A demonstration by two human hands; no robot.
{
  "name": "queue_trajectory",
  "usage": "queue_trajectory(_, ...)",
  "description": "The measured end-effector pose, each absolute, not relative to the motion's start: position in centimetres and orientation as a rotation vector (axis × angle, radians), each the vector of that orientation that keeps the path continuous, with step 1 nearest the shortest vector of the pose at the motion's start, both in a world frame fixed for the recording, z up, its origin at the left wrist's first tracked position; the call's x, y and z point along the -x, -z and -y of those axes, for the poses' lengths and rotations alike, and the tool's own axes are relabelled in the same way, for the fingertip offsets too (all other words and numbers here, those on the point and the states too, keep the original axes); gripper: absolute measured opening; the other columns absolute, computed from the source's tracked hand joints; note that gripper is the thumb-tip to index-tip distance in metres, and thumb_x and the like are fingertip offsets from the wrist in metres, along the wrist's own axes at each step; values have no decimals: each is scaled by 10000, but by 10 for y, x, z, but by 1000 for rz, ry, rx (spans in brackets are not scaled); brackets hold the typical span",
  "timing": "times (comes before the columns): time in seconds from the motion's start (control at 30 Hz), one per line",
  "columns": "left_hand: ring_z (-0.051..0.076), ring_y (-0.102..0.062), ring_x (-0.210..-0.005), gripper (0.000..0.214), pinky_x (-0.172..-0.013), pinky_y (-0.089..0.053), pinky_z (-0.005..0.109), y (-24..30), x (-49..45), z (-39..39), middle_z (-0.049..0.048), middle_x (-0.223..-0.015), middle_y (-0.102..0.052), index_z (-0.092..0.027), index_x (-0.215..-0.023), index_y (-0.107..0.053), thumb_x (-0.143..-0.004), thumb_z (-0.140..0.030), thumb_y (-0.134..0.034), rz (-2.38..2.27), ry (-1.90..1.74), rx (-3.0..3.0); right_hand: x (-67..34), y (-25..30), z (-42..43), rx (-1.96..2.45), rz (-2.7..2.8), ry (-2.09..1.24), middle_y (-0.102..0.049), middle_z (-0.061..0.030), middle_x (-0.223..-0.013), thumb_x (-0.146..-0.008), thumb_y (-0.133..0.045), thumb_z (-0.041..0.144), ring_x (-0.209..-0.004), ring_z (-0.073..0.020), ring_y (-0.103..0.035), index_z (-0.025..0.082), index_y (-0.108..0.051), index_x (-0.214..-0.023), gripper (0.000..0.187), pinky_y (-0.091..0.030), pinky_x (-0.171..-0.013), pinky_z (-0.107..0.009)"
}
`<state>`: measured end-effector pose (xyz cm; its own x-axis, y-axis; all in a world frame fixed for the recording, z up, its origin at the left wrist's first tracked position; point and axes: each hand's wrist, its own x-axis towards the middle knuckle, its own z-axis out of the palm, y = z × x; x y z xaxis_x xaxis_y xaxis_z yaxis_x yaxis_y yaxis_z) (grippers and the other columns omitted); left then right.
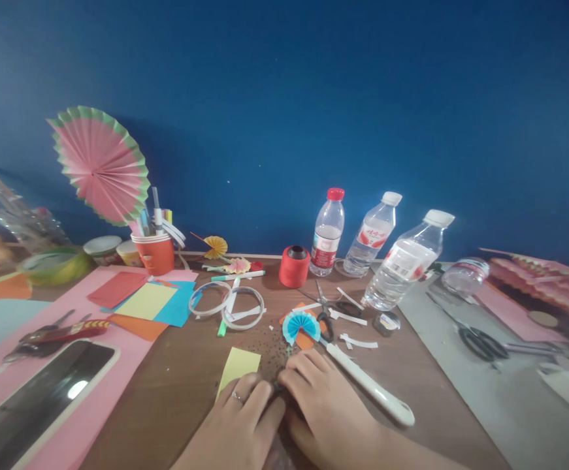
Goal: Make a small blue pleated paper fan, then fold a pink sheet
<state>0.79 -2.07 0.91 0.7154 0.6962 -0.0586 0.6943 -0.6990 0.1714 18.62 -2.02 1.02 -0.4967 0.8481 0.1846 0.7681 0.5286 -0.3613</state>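
My left hand (pixel 243 418), with a ring on one finger, rests low on the brown table, its fingers curled inward. Close against it is my right hand (pixel 321 405), also curled, fingertips meeting the left ones. A small dark bit shows between them, too hidden to name. A yellow paper slip (pixel 239 367) lies partly under the left fingers. Dark specks (pixel 269 349) are scattered just beyond the fingertips. Past my right hand are a small blue pleated paper fan (pixel 301 326) on orange paper and a white-handled tool (pixel 372 386).
Black-handled scissors (pixel 327 325), a red thread spool (pixel 294 266) and two tape rings (pixel 243 308) lie ahead. Water bottles (pixel 404 261) stand at the back right. At left are a phone (pixel 44 405), coloured papers (pixel 147 301) and a red cup (pixel 153 254) holding pens and a large pink fan (pixel 100 163).
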Motion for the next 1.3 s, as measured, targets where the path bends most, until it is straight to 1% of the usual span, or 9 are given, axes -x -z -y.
queue_trajectory(0.23,256,-460,-1021,259,-848,-400,398,-9,-9,20,51,-1058,-538,-252,-1076,-519,-844,-255,-403,-1142,-26,-2731,-185,-10,21,1337,2404,-354,-511,-30,-874,-737,-523,164,-874,-202,-424,183,-500,-802,72,-360,-754,-333)
queue_trajectory(0.37,266,-478,-1017,319,-855,-410,423,-23,-12,22,57,-1097,-548,-246,-1129,-507,-822,-299,-444,-1188,29,-2705,-188,-10,21,1359,2226,-465,-513,-35,-945,-710,-496,68,-891,-188,-435,183,-500,-916,235,-359,-790,-326)
queue_trajectory(0.43,267,-486,-1014,383,-862,-412,422,-27,-13,24,62,-1108,-555,-243,-1175,-485,-798,-306,-474,-1226,34,-2699,-191,-9,19,1396,2146,-505,-514,-33,-942,-703,-460,16,-891,-179,-441,183,-503,-897,260,-359,-794,-317)
queue_trajectory(0.5,266,-481,-1041,420,-889,-400,415,-27,-12,25,71,-1141,-551,-225,-1200,-477,-791,-317,-480,-1233,21,-2715,-193,-8,17,1428,2131,-513,-523,-28,-897,-716,-436,1,-867,-179,-448,186,-514,-843,238,-360,-774,-315)
queue_trajectory(0.63,262,-460,-1092,443,-926,-378,402,-25,-9,27,75,-1206,-529,-203,-1216,-475,-801,-357,-459,-1225,-48,-2767,-194,-8,16,1473,2137,-493,-536,-22,-851,-763,-440,40,-833,-182,-457,195,-539,-801,187,-360,-741,-312)
queue_trajectory(0.87,248,-467,-1064,446,-912,-382,394,-28,-9,29,66,-1171,-549,-194,-1220,-467,-803,-352,-454,-1193,-92,-2777,-194,-9,15,1477,2124,-474,-555,1,-789,-794,-497,129,-803,-161,-470,198,-552,-733,108,-344,-715,-281)
queue_trajectory(1.0,249,-454,-1054,460,-902,-380,405,-29,-12,28,71,-1158,-541,-186,-1233,-443,-802,-345,-459,-1186,-92,-2784,-197,-11,12,1519,2108,-489,-564,15,-777,-747,-559,130,-791,-149,-482,205,-562,-724,79,-338,-692,-259)
queue_trajectory(1.13,265,-459,-1021,434,-866,-388,440,-33,-14,30,77,-1094,-556,-188,-1213,-461,-804,-333,-453,-1231,-40,-2791,-201,-16,9,1600,2066,-571,-572,27,-735,-712,-551,103,-729,-124,-500,207,-560,-678,109,-337,-643,-232)
queue_trajectory(1.3,273,-469,-996,381,-841,-395,451,-38,-16,32,87,-1037,-565,-172,-1148,-514,-800,-313,-451,-1270,4,-2794,-215,-21,2,1718,2056,-706,-606,26,-692,-694,-555,151,-662,-123,-526,210,-577,-651,77,-331,-590,-231)
